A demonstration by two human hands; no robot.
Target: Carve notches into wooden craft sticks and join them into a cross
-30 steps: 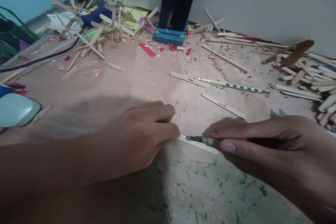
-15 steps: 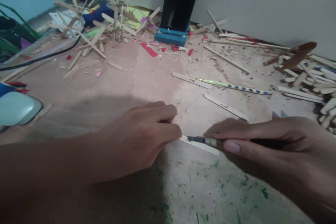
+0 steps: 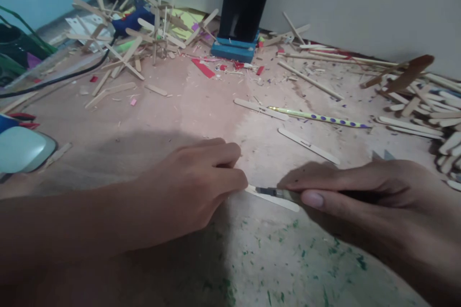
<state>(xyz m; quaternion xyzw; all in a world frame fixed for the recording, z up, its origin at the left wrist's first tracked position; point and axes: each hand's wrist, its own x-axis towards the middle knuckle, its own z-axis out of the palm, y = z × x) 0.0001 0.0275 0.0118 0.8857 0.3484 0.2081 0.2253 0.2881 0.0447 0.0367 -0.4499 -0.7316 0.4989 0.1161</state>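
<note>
A pale wooden craft stick (image 3: 279, 200) lies flat on the pinkish work surface near the middle of the view. My left hand (image 3: 194, 184) presses its fingertips down on the stick's left end, fingers curled together. My right hand (image 3: 363, 196) is closed around a thin cutter knife (image 3: 277, 192), thumb and forefinger pinching its grey body. The blade's dark tip rests on the stick between the two hands.
Loose craft sticks (image 3: 308, 145) and a dotted pencil (image 3: 320, 118) lie beyond the hands. A stick pile (image 3: 428, 105) sits at right, glued stick frames (image 3: 144, 38) at back left, a black post on a blue base (image 3: 236, 48) behind, a black cable (image 3: 54, 81) at left.
The knife tip has slid a little to the right along the stick. Both hands stay where they were; the view shifts only slightly.
</note>
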